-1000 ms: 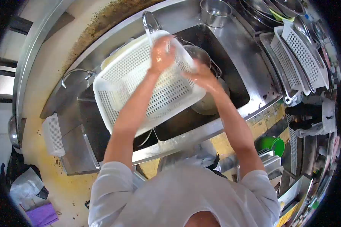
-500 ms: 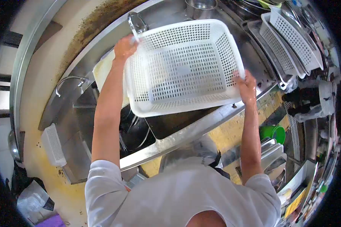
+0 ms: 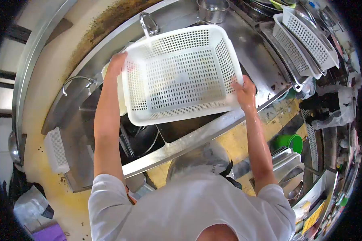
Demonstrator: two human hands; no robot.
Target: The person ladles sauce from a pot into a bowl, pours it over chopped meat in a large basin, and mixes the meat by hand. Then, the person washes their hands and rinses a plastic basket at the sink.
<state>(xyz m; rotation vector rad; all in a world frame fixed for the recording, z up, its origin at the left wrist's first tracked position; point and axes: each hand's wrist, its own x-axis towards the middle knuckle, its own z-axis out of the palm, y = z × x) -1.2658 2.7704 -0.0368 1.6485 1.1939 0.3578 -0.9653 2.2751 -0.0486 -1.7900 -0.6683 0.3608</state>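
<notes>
A large white perforated basket (image 3: 181,76) is held up over the sink (image 3: 173,138), its open side facing me. My left hand (image 3: 117,64) grips its left end, with the fingertips partly hidden behind the rim. At the right end, my right hand (image 3: 245,91) is closed on the rim, thumb on the near side. Water from the faucet (image 3: 148,25) runs at the basket's upper left edge. Behind the basket's left side, part of a pale, flat-looking item (image 3: 121,96) shows.
A second faucet (image 3: 79,82) stands left. A metal pot (image 3: 214,10) sits beyond the basket. White baskets and trays (image 3: 305,40) lean at the upper right. A small white basket (image 3: 57,150) is at the left, and a green bucket (image 3: 295,143) is at the lower right.
Both hands have moved from inside and beside the basket to its two ends. The basket has been raised and turned toward level, then shifted slightly left since half a second ago.
</notes>
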